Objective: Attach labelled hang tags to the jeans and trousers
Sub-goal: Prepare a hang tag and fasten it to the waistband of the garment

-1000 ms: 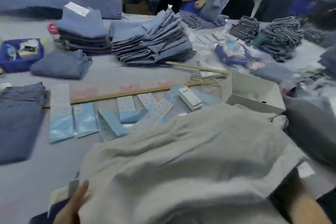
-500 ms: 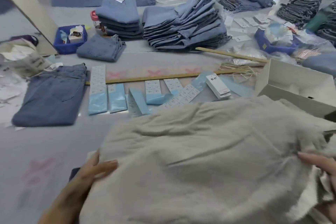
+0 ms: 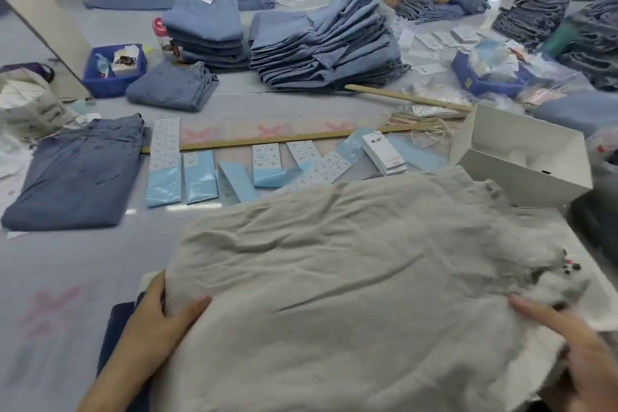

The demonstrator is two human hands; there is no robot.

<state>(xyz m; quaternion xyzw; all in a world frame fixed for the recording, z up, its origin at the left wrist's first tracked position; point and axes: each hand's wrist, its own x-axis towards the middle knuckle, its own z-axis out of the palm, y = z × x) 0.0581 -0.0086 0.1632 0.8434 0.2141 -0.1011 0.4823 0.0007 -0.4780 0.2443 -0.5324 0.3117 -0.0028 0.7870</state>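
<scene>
Light grey trousers (image 3: 351, 278) lie spread and wrinkled across the near table. My left hand (image 3: 157, 314) grips their left edge, thumb on top of the cloth. My right hand (image 3: 575, 351) holds the right end by the pale waistband, one digit stretched over the fabric. Beyond the trousers sit a small stack of white hang tags (image 3: 384, 154) and several label sheets on blue backing (image 3: 165, 160). Pale tie strings (image 3: 424, 127) lie near the tags.
Folded blue jeans (image 3: 80, 174) lie at the left. A long wooden ruler (image 3: 267, 140) crosses the table. An open white box (image 3: 521, 154) stands at the right. Tall jeans stacks (image 3: 321, 43), blue bins (image 3: 110, 77) and two working people are at the back.
The grey trousers have come down flatter onto the table. My left hand's thumb has closed over the left edge. My right hand has come into view on the right end.
</scene>
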